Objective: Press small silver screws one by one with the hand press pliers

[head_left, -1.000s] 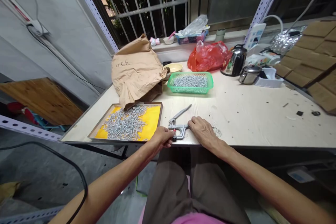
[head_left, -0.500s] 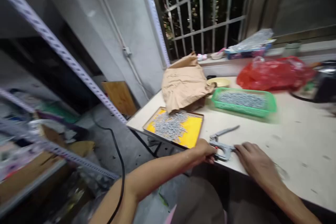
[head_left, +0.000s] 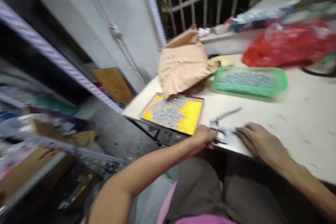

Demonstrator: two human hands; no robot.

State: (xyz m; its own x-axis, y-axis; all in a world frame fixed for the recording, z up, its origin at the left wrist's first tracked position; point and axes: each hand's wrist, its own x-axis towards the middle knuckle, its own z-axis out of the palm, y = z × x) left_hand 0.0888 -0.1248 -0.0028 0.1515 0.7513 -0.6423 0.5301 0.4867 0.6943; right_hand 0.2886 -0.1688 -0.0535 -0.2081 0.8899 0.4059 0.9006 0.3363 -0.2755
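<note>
A grey metal hand tool [head_left: 225, 133] with a long arm and some red and black parts lies at the table's front edge. My left hand [head_left: 203, 135] is closed round its left end. At the tool's right end my right hand [head_left: 256, 138] has its fingers pressed together; blur hides what is between the fingertips. Left of the tool, a shallow tray [head_left: 192, 113] with a yellow bottom bears a heap of small silvery metal pieces [head_left: 168, 113]. Farther back, a green plastic basket [head_left: 249, 91] contains more such pieces.
Crumpled brown paper [head_left: 182, 64] leans over the tray's back edge. Behind the basket are a yellowish dish [head_left: 224, 60] and a red plastic bag [head_left: 286, 47]. Metal shelving [head_left: 60, 61] stands at the left, and a barred window is at the back.
The camera has tipped downward, so the table and hands appear higher and more of the lap shows. Both hands keep about the same places at the tool.
</note>
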